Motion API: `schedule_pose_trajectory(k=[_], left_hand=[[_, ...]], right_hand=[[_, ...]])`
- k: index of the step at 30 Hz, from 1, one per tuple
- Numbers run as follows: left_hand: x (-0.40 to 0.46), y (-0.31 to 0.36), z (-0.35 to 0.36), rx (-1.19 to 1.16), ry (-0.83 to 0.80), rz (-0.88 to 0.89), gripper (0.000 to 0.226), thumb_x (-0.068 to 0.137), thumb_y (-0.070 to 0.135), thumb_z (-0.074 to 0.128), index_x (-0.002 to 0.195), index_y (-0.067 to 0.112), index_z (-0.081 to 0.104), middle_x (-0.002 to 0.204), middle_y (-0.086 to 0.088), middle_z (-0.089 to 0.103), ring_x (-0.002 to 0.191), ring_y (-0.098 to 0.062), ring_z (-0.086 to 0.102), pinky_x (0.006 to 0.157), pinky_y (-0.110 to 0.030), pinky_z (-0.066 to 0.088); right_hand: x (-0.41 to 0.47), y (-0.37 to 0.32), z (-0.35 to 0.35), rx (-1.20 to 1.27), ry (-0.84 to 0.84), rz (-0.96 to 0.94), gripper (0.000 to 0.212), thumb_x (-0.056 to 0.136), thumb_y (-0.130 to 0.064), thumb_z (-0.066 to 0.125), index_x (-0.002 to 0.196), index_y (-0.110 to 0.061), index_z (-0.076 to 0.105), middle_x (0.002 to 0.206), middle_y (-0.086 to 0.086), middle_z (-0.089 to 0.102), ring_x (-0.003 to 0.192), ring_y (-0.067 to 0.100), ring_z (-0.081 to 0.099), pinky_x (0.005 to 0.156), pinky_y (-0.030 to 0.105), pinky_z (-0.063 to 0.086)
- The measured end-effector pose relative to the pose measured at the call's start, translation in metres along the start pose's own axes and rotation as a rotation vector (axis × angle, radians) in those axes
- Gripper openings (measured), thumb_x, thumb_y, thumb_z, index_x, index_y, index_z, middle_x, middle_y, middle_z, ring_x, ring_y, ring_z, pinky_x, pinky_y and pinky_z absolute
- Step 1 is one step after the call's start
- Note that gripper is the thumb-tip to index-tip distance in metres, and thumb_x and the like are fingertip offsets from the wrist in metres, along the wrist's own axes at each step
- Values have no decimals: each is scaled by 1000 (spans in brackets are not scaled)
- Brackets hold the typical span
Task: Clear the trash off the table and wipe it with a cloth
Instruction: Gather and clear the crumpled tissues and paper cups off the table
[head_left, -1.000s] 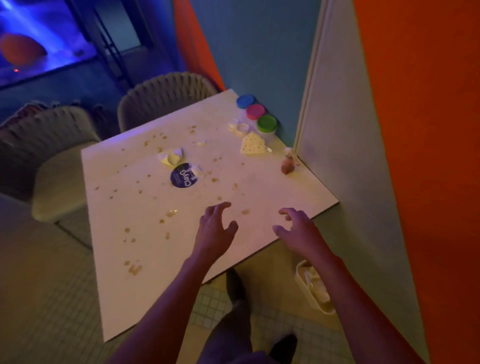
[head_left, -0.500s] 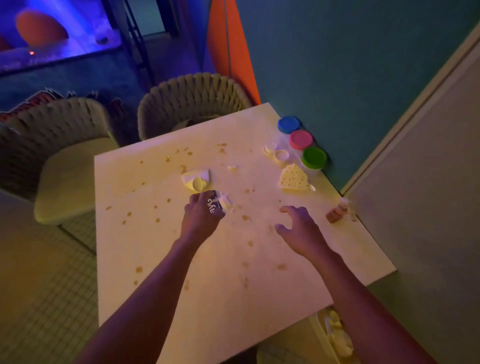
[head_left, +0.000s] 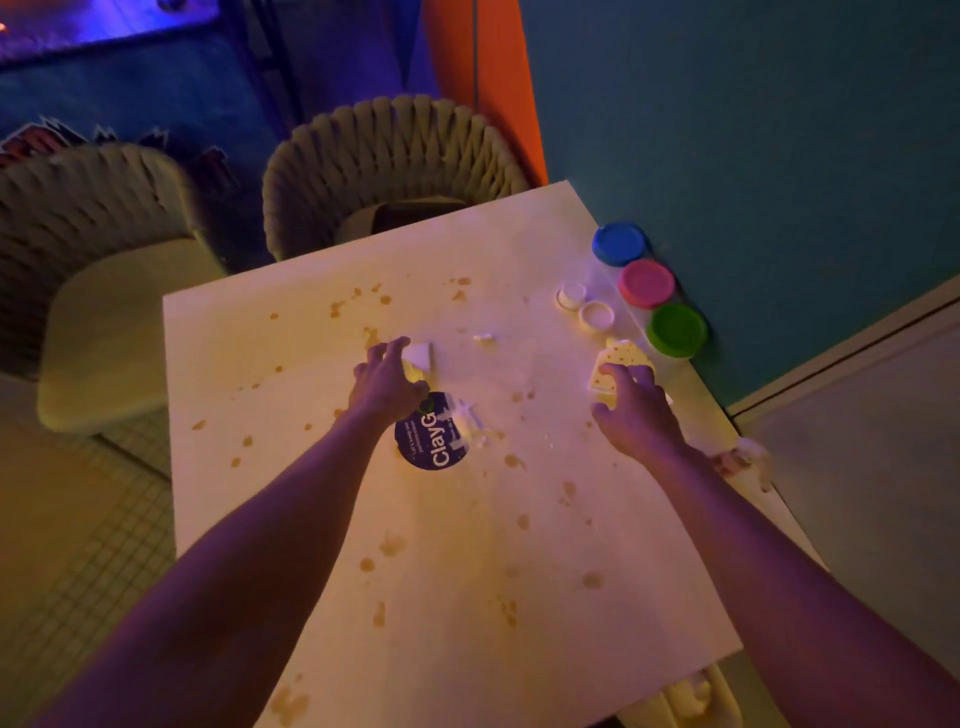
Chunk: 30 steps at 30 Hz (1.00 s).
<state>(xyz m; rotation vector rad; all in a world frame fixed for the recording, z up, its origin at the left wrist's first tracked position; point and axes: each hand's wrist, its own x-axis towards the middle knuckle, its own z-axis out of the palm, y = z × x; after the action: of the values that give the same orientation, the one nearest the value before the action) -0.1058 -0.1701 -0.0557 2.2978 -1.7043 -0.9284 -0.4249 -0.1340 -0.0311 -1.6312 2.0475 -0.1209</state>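
Head-camera view: scraps of trash are seen scattered over a pale square desk (head_left: 545, 597) speckled with brown stains. A crumpled white-and-yellow wrapper (head_left: 420, 358) lies near the desk's middle, and the left hand (head_left: 387, 382) is laid over it, grip curled around it but not fully closed. Just nearer, a round dark-blue lid printed "ClayG" (head_left: 434, 441) rests flat beside torn white bits. Toward the right edge, a spotted yellow wedge of paper (head_left: 618, 358) is touched by the right hand (head_left: 636, 410), its grip spread apart over the near part. Two small white caps (head_left: 584, 306) sit close together beyond it, and three tubs with blue (head_left: 618, 243), pink (head_left: 645, 283) and green (head_left: 677, 330) lids are lined along the far right edge against a teal wall. The near half of the desk is left bare apart from stains. Two woven chairs (head_left: 389, 150) are drawn up at the far and left sides; a bin (head_left: 691, 701) shows below the near right corner.
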Motion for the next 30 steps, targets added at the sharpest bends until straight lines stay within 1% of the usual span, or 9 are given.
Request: schedule_pose_trajectory(k=[3, 7, 14, 18, 20, 22, 25, 28, 30], left_hand=[[15, -1, 3, 13, -34, -20, 85, 84, 25, 73, 156, 27, 28, 161, -10, 26, 141, -42, 31, 109, -51, 40], [29, -4, 5, 50, -70, -52, 92, 82, 24, 76, 158, 30, 24, 165, -8, 18, 145, -42, 24, 112, -51, 35], [50, -3, 6, 113, -79, -110, 95, 84, 25, 79, 159, 30, 20, 168, -5, 11, 150, -40, 16, 117, -54, 31], [56, 4, 12, 119, -87, -129, 93, 87, 27, 76, 160, 27, 19, 167, -6, 16, 149, -41, 17, 117, -55, 30], [57, 5, 15, 130, -81, -147, 90, 88, 29, 74, 160, 25, 20, 166, -7, 20, 147, -41, 22, 116, -54, 32], [57, 8, 17, 152, -70, -175, 88, 89, 32, 74, 159, 24, 22, 163, -9, 25, 143, -43, 29, 112, -52, 35], [56, 13, 16, 136, -60, -238, 91, 86, 38, 77, 158, 23, 25, 158, -11, 29, 139, -42, 30, 107, -53, 38], [52, 14, 18, 114, -59, -293, 96, 77, 45, 85, 154, 19, 34, 152, -11, 32, 136, -39, 31, 103, -56, 41], [49, 11, 21, 96, -43, -315, 94, 71, 48, 87, 148, 17, 42, 145, -12, 35, 132, -37, 33, 101, -54, 43]], right_hand=[[16, 1, -2, -49, 2, 1, 55, 89, -24, 58, 141, -27, 41, 147, 3, 32, 118, 36, 53, 91, 40, 44], [36, 5, -4, -139, -19, -12, 57, 91, -23, 58, 143, -27, 37, 147, 4, 30, 118, 38, 55, 92, 44, 46], [72, 4, -9, -283, -117, -24, 64, 91, -17, 55, 148, -27, 28, 151, 8, 25, 117, 38, 57, 86, 40, 44], [87, 5, -8, -286, -84, -34, 64, 90, -15, 58, 146, -27, 29, 147, 10, 26, 115, 38, 58, 80, 38, 43], [91, 4, -7, -288, -93, -42, 63, 91, -16, 59, 145, -27, 30, 146, 11, 27, 114, 39, 59, 78, 38, 43], [96, 4, -7, -276, -106, -40, 63, 91, -16, 59, 145, -27, 30, 146, 12, 27, 115, 40, 58, 82, 39, 46], [100, 4, -6, -240, -110, -53, 62, 91, -12, 58, 144, -28, 30, 145, 12, 29, 116, 40, 58, 85, 41, 48], [102, 4, -7, -228, -103, -77, 59, 92, -15, 56, 144, -27, 31, 143, 13, 31, 116, 41, 57, 86, 42, 48], [103, 5, -7, -232, -101, -79, 57, 92, -16, 56, 144, -25, 33, 143, 13, 31, 117, 41, 56, 86, 42, 48]])
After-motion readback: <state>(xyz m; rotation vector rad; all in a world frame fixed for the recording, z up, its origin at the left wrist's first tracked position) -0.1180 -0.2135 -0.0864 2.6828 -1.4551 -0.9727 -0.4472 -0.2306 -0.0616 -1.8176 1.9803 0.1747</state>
